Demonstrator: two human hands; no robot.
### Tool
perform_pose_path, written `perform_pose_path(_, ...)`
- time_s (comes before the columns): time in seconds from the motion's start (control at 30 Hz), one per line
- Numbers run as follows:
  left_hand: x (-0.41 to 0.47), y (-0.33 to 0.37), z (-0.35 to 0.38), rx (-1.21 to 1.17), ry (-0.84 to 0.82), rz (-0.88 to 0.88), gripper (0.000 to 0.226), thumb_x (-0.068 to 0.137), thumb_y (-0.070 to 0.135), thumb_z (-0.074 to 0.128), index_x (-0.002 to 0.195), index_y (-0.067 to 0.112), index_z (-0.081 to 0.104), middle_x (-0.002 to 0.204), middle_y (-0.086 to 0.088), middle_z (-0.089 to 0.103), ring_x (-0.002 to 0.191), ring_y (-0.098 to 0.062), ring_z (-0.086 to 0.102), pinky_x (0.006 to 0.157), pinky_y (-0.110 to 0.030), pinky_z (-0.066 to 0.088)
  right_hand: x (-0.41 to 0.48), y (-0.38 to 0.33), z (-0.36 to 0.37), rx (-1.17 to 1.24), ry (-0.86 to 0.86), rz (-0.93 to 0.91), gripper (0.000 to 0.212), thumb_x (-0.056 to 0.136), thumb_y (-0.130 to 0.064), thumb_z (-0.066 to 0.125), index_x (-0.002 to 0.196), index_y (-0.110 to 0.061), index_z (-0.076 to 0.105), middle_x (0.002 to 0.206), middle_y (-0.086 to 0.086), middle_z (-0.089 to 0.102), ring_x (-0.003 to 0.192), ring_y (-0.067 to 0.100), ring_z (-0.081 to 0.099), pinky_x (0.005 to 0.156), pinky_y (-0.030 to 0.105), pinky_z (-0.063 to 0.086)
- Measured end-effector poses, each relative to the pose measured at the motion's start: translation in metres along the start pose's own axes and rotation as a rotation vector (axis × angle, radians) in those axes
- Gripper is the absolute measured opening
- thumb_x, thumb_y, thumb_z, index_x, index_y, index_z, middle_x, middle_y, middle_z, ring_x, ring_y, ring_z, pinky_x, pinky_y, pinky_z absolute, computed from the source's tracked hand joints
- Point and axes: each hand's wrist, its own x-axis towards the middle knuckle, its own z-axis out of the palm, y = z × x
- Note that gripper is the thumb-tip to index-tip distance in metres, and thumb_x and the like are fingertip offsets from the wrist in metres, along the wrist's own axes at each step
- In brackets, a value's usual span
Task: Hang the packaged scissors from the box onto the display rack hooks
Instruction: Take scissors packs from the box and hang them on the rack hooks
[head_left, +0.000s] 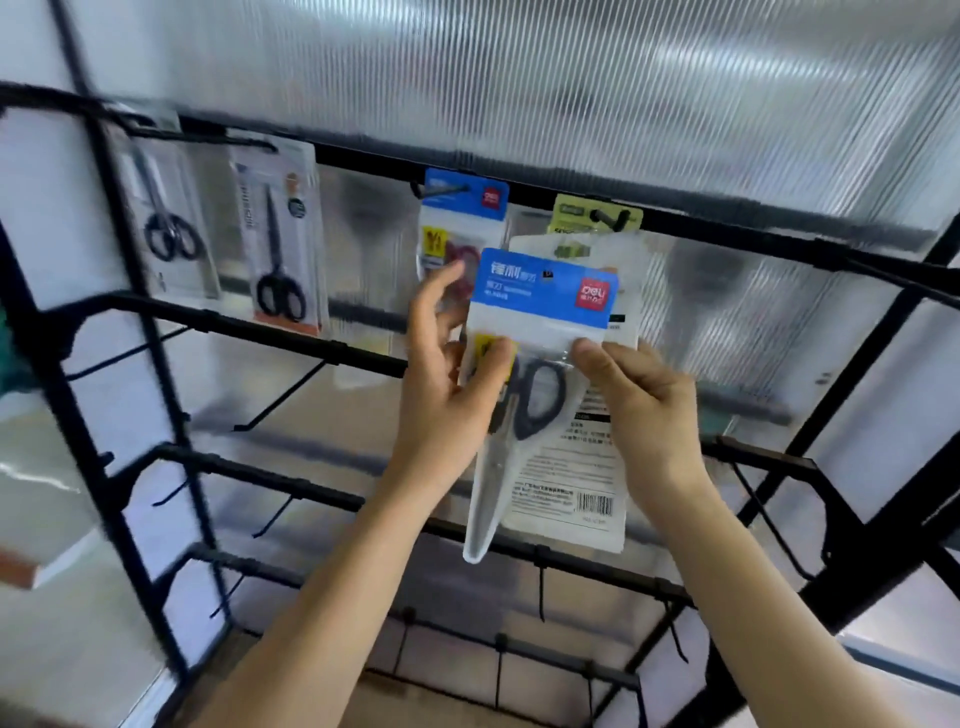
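Both hands hold up two packs of scissors in front of the black display rack (519, 171). The front pack (540, 312) has a blue header and black-handled scissors; my left hand (447, 379) pinches its left edge. Behind it a white pack (576, 467) shows its printed back with a barcode; my right hand (644, 405) grips both at the right edge. On the top bar hang a blue-header pack (462, 208) and a green-header pack (597, 218) just behind my hands, and two packs with black scissors (280, 234) (166, 208) at the left.
Bare black hooks (280, 400) stick out from the rack's lower bars. A ribbed translucent panel (571, 78) backs the rack. The box is not in view. A blurred white and orange object (47, 566) lies at the lower left.
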Motion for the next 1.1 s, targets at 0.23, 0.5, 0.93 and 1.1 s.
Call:
perform_pose_path(0.23, 0.016, 0.004, -0.025, 0.121, -0.023, -0.037, 0.031, 0.090, 0.002, 0.053, 0.102, 0.030, 0.058, 0.089, 0.033, 0.065, 0.072, 0.005, 0.055, 0.066, -0.009, 0.045, 0.003, -0.003, 0.031, 0.007, -0.051, 0.058, 0.023, 0.081, -0.022, 0.065, 0.061, -0.030, 0.073, 0.076, -0.008, 0.064, 0.094, 0.021, 0.061, 0.101, 0.041, 0.043)
perform_pose_path(0.5, 0.013, 0.009, -0.063, 0.138, 0.105, -0.075, 0.031, 0.093, 0.004, 0.049, 0.102, 0.032, 0.059, 0.081, 0.023, 0.065, 0.057, 0.007, 0.049, 0.059, -0.006, 0.041, 0.005, 0.011, 0.055, -0.004, -0.044, 0.128, 0.025, 0.085, -0.040, 0.055, 0.068, -0.041, 0.073, 0.090, -0.005, 0.071, 0.104, 0.027, 0.061, 0.097, 0.049, 0.045)
perform_pose_path(0.93, 0.028, 0.006, -0.122, 0.161, 0.370, -0.117, 0.036, 0.096, 0.005, 0.038, 0.103, 0.030, 0.062, 0.103, 0.019, 0.064, 0.078, 0.004, 0.056, 0.072, -0.015, 0.044, 0.009, 0.049, 0.074, -0.078, -0.020, 0.203, 0.032, 0.090, -0.017, 0.058, 0.072, -0.041, 0.070, 0.092, -0.012, 0.065, 0.111, 0.026, 0.057, 0.098, 0.047, 0.045)
perform_pose_path(1.1, 0.036, 0.004, -0.134, 0.008, 0.394, -0.256, 0.040, 0.075, 0.019, 0.039, 0.085, 0.038, 0.073, 0.120, -0.002, 0.063, 0.117, -0.023, 0.054, 0.103, -0.041, 0.038, 0.009, 0.058, 0.081, -0.096, -0.017, 0.234, 0.038, 0.089, -0.017, 0.059, 0.066, -0.045, 0.071, 0.088, -0.016, 0.067, 0.116, 0.025, 0.054, 0.099, 0.047, 0.044)
